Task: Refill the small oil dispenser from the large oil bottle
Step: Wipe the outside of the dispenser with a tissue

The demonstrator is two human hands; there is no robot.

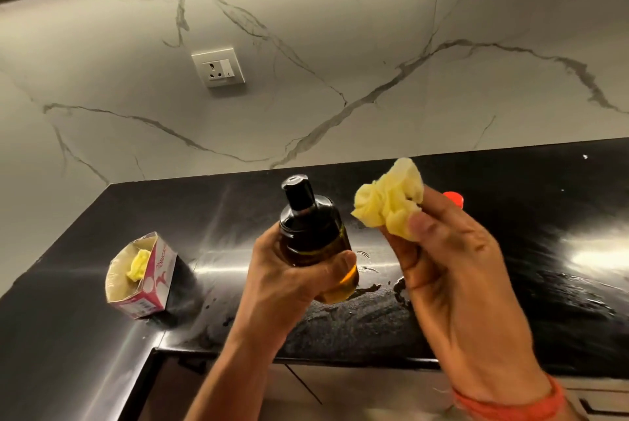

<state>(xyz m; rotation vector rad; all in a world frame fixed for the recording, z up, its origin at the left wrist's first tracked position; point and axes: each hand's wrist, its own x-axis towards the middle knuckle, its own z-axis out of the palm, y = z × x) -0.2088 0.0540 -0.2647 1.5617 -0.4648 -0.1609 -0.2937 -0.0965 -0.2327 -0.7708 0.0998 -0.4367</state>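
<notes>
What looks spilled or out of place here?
Wet smears glisten on the black counter below the dispenser in the left hand; the right hand pinches a crumpled yellow tissue.

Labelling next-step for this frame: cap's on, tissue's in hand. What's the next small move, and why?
Probably bring the tissue in the right hand onto the dispenser and wipe its side. The left hand grips it off the counter, capped and holding oil, with the crumpled tissue right beside it. Wet smears lie on the counter below, so the bottle may be oily too.
</notes>
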